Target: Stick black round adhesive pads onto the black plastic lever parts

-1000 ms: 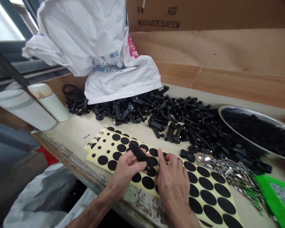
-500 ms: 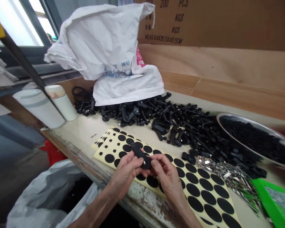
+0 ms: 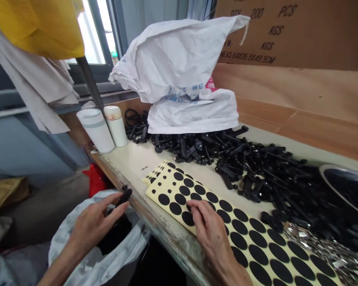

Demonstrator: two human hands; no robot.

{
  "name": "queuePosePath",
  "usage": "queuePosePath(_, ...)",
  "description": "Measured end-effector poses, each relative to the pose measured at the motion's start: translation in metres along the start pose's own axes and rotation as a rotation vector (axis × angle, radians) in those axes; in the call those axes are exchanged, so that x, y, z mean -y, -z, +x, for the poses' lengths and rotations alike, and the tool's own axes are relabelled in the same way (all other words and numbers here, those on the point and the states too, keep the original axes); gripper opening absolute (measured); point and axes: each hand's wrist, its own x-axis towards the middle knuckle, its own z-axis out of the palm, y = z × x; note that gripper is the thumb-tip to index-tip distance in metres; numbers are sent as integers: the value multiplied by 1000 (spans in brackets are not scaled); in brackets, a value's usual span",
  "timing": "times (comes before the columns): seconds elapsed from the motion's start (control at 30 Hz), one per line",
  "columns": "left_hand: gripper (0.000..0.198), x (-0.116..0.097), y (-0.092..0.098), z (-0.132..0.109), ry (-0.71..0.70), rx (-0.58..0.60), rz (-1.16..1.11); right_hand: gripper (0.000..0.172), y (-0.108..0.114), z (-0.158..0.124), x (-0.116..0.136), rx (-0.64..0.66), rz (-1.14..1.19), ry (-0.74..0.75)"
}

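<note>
My left hand [image 3: 92, 218] is out past the table edge, above an open white bag [image 3: 77, 238]. Between its thumb and fingers is a small black plastic part [image 3: 123, 198]. My right hand [image 3: 210, 226] rests at the near side of a pale yellow sheet of round black stickers [image 3: 155, 202]. Its fingers are curled together by one black round sticker [image 3: 187, 218]; whether they grip anything is hidden. Another such sheet shows partly underneath. Dark contents, hard to make out, lie inside the bag.
A heap of black plastic parts [image 3: 256, 159] spreads behind the sheet, below a white sack [image 3: 191, 111]. Small metal pieces [image 3: 316, 242] and a metal bowl [image 3: 331, 174] are on the right. Two white bottles [image 3: 97, 131] stand at the left, near a red object [image 3: 97, 180].
My left hand has carried the black plastic part left, off the table and over the bag. My right hand has let go of it and is at the sticker sheet. The view has swung left.
</note>
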Motion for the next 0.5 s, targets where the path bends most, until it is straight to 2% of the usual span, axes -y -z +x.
queuePosePath(0.07, 34, 17, 10, 6, -119, -78, 301, 20, -9, 11, 1, 13, -170, 98)
queuePosePath(0.1, 32, 19, 7, 9, -217, -64, 359, 18, -15, 16, 2, 23, -246, 141)
queuePosePath(0.2, 25, 3, -22, 14, -595, 48, 328, 10, -37, 26, 5, -4, -427, 217)
queuePosePath(0.27, 22, -12, -44, 18, -774, 131, 331, 8, -49, 28, 6, -56, -484, 244)
queuePosePath(0.37, 17, -22, -63, 24, -861, 192, 329, 7, -57, 29, 5, -85, -474, 231)
queuePosePath(0.5, 14, -22, -67, 33, -760, 188, 246, 11, -57, 30, 6, -30, -395, 143)
